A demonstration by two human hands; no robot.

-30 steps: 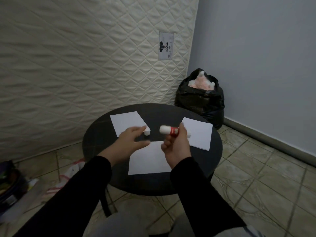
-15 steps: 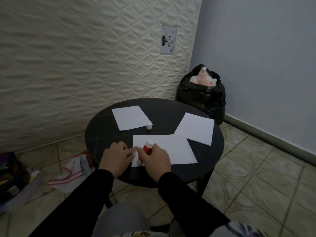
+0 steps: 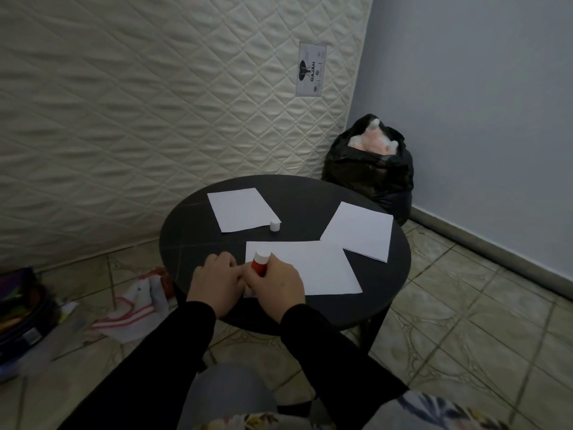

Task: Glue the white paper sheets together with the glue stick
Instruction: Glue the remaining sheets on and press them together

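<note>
Fingers of the right hand [image 3: 279, 282] curl round the red glue stick [image 3: 259, 264], held upright at the left edge of the nearest paper sheet [image 3: 313, 268]. Just beside it, the left hand [image 3: 217, 279] rests on the table [image 3: 186, 231] with fingers bent, seemingly pinning the sheet's edge. Two more sheets [image 3: 242, 209] [image 3: 359, 231] lie farther back, the white cap [image 3: 274, 226] between them.

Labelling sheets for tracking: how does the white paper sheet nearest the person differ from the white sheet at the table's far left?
The near white paper sheet lies under both hands: the left hand rests at its left edge, and the right hand holds the red glue stick over it. The far-left white sheet is untouched, looks smaller, and has the small white cap at its corner. Both lie flat on the round black table.
</note>
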